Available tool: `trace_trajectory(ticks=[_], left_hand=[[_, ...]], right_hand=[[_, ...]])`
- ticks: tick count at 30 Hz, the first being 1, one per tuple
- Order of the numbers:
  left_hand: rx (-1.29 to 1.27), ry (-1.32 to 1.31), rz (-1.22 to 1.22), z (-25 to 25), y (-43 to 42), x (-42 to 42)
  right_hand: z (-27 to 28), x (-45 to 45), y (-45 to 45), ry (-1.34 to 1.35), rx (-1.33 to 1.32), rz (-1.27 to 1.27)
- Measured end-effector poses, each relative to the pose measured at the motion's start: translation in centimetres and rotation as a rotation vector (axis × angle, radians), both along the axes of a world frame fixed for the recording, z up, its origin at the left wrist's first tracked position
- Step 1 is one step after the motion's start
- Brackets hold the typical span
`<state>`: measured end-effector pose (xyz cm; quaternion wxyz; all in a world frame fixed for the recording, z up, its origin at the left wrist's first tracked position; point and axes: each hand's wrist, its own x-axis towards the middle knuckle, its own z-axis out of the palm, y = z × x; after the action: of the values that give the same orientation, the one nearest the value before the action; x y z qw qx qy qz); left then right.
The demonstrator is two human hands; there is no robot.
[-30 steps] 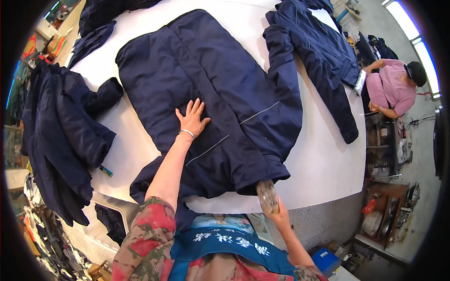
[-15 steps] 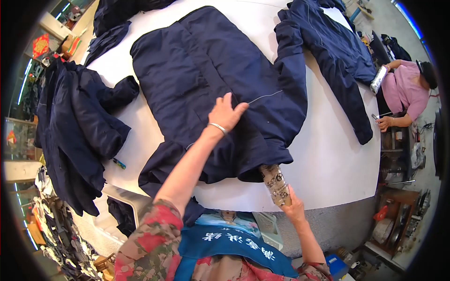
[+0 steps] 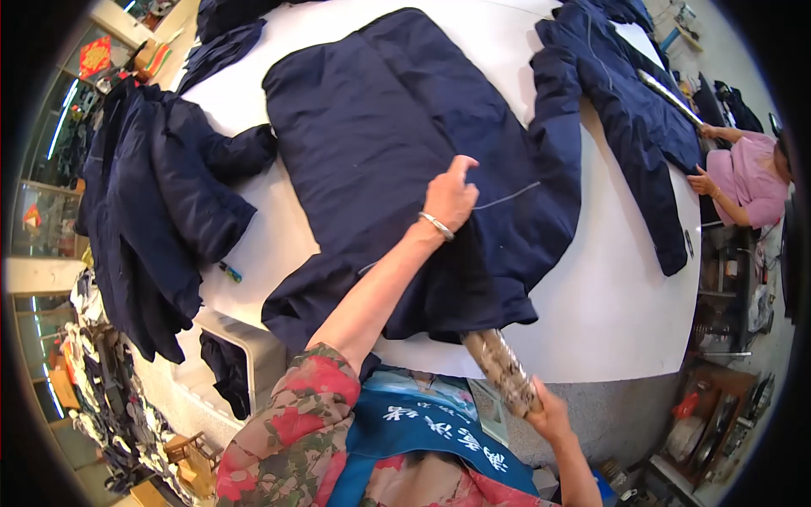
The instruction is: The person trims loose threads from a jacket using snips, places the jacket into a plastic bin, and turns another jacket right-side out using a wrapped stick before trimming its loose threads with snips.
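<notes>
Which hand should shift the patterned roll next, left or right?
Probably the right hand: it grips the outer end of the roll, whose other end the jacket hides. The left hand is over the jacket, away from the roll's visible part.

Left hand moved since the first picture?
Yes: the left hand went right across the jacket, farther from the blue-green stick on the table.
</notes>
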<state>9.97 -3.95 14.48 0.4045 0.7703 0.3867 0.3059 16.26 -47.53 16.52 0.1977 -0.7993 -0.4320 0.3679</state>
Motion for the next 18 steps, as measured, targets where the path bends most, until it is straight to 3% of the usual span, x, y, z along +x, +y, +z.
trace_trajectory(ticks=[2, 6, 8, 12, 14, 16, 18], left_hand=[[0.095, -0.097, -0.015, -0.3, -0.7, -0.5], [0.0, 0.024, -0.039, 0.8, -0.7, -1.9], [0.123, -0.171, 0.064, -0.3, 1.5, -1.9], [-0.055, -0.229, 0.219, 0.5, 5.8, -4.7], [-0.205, -0.27, 0.151, -1.4, 6.3, -4.8], [-0.321, -0.372, 0.042, -1.8, 4.0, -3.2], [-0.338, -0.305, -0.063, -1.5, 1.8, -2.3]], right_hand=[[-1.3, 1.5, 5.6, 0.001, 0.0, 0.075], [-4.8, 1.5, 13.7, 0.06, 0.059, 0.086], [-5.5, 0.5, 12.5, 0.091, 0.064, 0.04], [-6.8, -0.9, 4.1, 0.082, 0.124, -0.114], [-5.7, -2.2, 1.8, 0.008, 0.082, -0.255], [-6.0, -2.2, 4.5, -0.038, 0.13, -0.164], [-6.4, -2.2, 9.7, -0.043, 0.13, -0.056]])
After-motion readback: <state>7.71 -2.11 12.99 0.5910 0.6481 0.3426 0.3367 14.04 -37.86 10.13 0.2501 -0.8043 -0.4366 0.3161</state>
